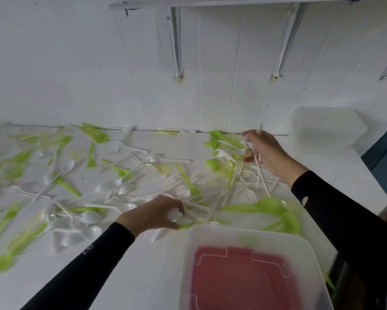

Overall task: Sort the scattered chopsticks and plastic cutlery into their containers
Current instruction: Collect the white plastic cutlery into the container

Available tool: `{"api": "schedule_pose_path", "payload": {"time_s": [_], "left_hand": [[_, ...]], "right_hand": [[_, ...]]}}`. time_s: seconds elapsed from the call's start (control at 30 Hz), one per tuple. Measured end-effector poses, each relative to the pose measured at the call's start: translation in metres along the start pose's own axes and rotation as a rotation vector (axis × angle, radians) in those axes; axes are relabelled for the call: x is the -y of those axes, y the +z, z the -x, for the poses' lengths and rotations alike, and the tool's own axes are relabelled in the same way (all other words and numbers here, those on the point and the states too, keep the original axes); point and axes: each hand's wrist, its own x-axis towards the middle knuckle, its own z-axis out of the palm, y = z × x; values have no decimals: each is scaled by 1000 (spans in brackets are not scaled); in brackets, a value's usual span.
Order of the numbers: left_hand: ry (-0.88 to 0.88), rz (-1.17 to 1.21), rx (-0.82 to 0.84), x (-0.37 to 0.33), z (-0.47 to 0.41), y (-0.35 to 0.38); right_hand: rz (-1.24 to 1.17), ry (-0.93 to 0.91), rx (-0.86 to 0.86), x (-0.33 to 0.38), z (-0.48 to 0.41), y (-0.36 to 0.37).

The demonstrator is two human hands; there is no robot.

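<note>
green, white plastic cutlery (112,186) — scattered

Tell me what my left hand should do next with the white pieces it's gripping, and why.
Probably swing the left hand right and drop its white cutlery into the clear container. That hand grips several white pieces at the pile's near edge, and the open container stands just beside it; the right hand holds its own bundle farther off.

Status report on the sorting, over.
Left hand grips white spoons. Right hand holds white cutlery bundle. Clear bin near left hand. Mixed cutlery litters table.
</note>
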Motion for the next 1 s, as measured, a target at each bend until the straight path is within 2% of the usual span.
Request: {"api": "schedule_pose_path", "payload": {"time_s": [0.1,0.17,0.23,0.3,0.37,0.43,0.5,0.57,0.67,0.77,0.9,1.0], "left_hand": [[-37,139,-73,-8,2,-18],[-56,214,-279,-14,3,-32],[-119,305,-501,-15,3,-47],[-164,543,-629,-15,5,-64],[-134,842,-717,-10,11,-78],[-114,1029,-814,-6,20,-89],[-137,1082,-900,-1,24,-94],[-240,1022,-939,7,24,-90],[-356,949,-898,21,22,-74],[-382,961,-934,26,19,-62],[-310,1114,-1049,16,11,-61],[-248,1149,-1154,17,11,-71]], "right_hand": [[-285,107,27,5,-3,6],[-428,178,65,2,-2,19],[-442,240,95,-4,1,36],[-268,267,181,-9,5,57],[-52,273,311,-18,9,78],[185,221,409,-27,11,99],[440,114,455,-37,9,118],[798,-54,493,-46,5,130],[1199,-173,593,-56,7,143],[1357,-265,619,-63,9,150],[1478,-364,629,-66,6,149],[1442,-374,608,-65,1,140]]}}
